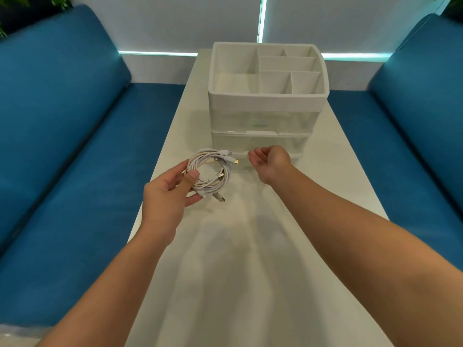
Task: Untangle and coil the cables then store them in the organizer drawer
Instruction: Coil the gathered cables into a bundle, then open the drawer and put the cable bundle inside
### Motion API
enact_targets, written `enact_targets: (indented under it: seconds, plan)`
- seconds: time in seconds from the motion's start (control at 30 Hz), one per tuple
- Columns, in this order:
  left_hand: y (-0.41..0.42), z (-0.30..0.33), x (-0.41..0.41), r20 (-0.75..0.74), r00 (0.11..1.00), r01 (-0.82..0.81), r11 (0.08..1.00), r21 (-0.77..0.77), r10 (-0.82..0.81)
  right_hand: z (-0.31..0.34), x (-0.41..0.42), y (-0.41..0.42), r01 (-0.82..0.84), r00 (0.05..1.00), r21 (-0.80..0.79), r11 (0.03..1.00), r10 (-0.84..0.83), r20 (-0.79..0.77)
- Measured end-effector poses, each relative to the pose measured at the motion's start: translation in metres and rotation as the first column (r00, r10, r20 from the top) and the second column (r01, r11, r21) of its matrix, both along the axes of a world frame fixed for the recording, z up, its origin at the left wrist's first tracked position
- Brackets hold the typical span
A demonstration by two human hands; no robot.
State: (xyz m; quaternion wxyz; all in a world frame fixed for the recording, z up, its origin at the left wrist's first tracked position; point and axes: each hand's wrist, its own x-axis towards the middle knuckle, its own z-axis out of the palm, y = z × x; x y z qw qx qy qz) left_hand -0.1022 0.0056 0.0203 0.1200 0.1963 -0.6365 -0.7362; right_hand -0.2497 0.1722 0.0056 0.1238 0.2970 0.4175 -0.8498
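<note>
The left hand (172, 189) gripped the coiled white cables (213, 171) above the middle of the table (250, 246), thumb over the loops. The right hand (270, 162), fingers curled, reached at the organizer's (268, 98) bottom drawer (275, 144); whether it gripped the front, I couldn't tell.

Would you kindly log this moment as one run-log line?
left hand: holds coiled white cables | right hand: fingers curled at bottom drawer front, grip unclear | drawer: looks closed | table: organizer

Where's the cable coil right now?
The cable coil is held in the left hand, above the table, just left of the organizer's bottom drawer.
</note>
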Motion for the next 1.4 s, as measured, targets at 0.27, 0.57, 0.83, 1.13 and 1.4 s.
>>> enact_targets:
  seconds: [0.27,0.57,0.83,1.13,1.4]
  plan:
    - [-0.002,0.003,-0.005,-0.005,1.000,0.001,1.000,0.016,-0.001,0.001,0.007,0.002,0.041,0.999,-0.190,0.981,-0.042,-0.005]
    - [-0.003,0.024,0.008,-0.058,0.998,0.006,1.000,0.022,-0.005,0.001,0.052,0.008,0.001,1.000,-0.178,0.984,0.000,0.003]
    - [0.000,0.043,0.029,-0.101,0.995,0.026,1.000,0.013,-0.025,-0.001,0.090,0.017,-0.012,0.999,-0.160,0.987,0.018,0.037]
    - [0.013,0.063,0.034,-0.132,0.990,0.048,0.999,0.007,-0.047,-0.002,0.115,0.026,-0.031,0.999,-0.138,0.990,0.036,0.034]
    - [0.036,0.079,0.015,-0.143,0.985,0.094,0.995,-0.021,-0.096,0.019,0.132,0.055,-0.183,0.971,0.222,0.958,0.211,-0.113]
